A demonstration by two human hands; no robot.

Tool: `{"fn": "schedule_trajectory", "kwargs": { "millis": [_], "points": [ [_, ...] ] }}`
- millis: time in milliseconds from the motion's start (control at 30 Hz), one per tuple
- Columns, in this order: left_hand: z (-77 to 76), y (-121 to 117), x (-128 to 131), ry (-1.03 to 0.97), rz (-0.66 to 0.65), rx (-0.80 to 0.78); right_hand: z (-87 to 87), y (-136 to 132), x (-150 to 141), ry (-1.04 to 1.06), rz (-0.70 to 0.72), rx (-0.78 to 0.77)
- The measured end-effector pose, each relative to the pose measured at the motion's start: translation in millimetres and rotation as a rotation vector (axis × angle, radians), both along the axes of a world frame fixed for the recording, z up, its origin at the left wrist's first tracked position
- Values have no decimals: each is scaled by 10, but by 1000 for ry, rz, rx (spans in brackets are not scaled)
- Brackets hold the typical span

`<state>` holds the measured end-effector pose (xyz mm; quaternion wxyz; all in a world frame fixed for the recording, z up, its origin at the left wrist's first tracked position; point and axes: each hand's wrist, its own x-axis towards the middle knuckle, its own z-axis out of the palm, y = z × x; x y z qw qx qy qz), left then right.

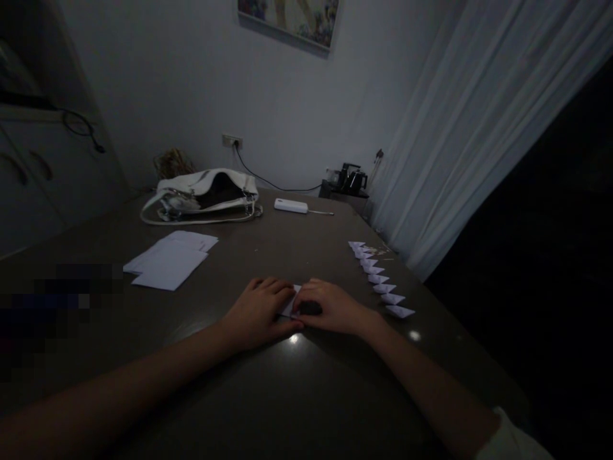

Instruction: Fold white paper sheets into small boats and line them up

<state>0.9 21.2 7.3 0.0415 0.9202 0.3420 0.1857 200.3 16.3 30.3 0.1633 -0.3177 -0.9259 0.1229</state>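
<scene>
A small piece of folded white paper (pixel 287 309) lies on the table between my hands, mostly covered by them. My left hand (pixel 263 312) presses its left side, fingers over the top and thumb along the near edge. My right hand (pixel 330 308) is curled at the paper's right side, its thumb and fingertips closed on it. To the right, several small folded paper boats (pixel 384 289) stand in a slanting row. A loose stack of white paper sheets (pixel 167 262) rests to the left.
A white handbag (pixel 205 191) sits at the back left of the dark table (pixel 268 396). Behind the hands lies a white power bank (pixel 291 206) with a short cable. A black kettle (pixel 354 181) stands beyond the table's far edge. A sheer curtain (pixel 445 128) hangs at the right.
</scene>
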Motion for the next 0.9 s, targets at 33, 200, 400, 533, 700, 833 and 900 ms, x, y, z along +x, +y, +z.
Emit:
{"fn": "schedule_trajectory", "kwargs": {
  "millis": [33,200,400,533,700,833,900],
  "points": [
    [2,-2,1,-2,0,1,13,-6,3,-9,-6,4],
    [2,1,1,-5,-5,1,32,-18,15,-41,-21,58],
    [-12,7,-6,6,-4,16,23,-26,8,-43,-32,94],
    [-6,7,-3,2,-3,9,21,-32,9,-45,-55,140],
    [14,3,1,-2,-12,-14,11,-10,21,-5,-144,188],
    [13,11,5,-23,-8,-18,-18,16,13,26,-240,179],
    [8,22,12,-65,-3,-41,-44,27,4,36,-286,172]
  ]
}}
